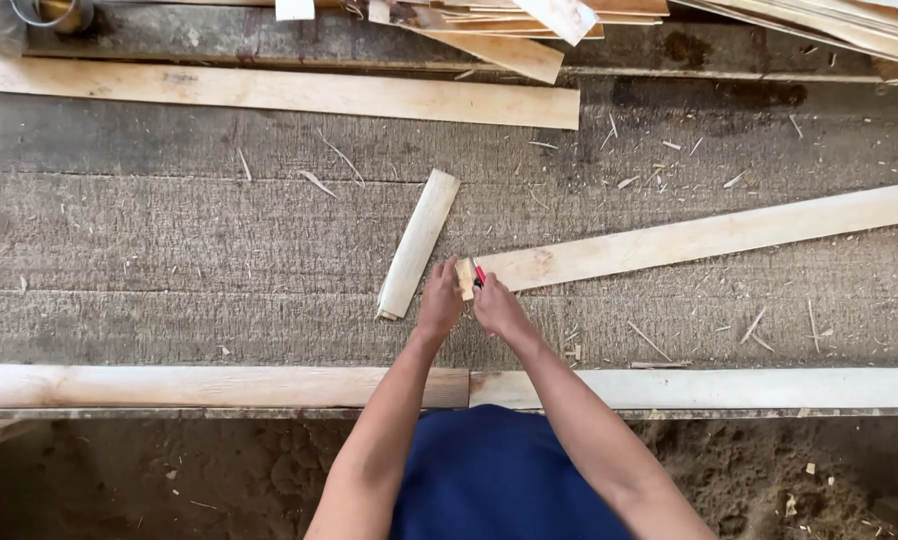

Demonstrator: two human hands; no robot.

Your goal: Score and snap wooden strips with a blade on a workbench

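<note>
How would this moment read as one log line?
left hand: on end of long pale wooden slat | right hand: holds red marker there | short wooden offcut: beside

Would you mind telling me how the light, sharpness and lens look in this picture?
Head view: soft, even light with no glare; both the left hand and right hand are crisp at the end of the long strip; straight bench edges bow slightly, hinting at wide-angle distortion.

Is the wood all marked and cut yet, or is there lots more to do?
One short piece already lies loose on the bench. Right now the left hand steadies the end of a long slat while the right hand holds a red pencil to it. More slats wait behind, some stacked.
</note>
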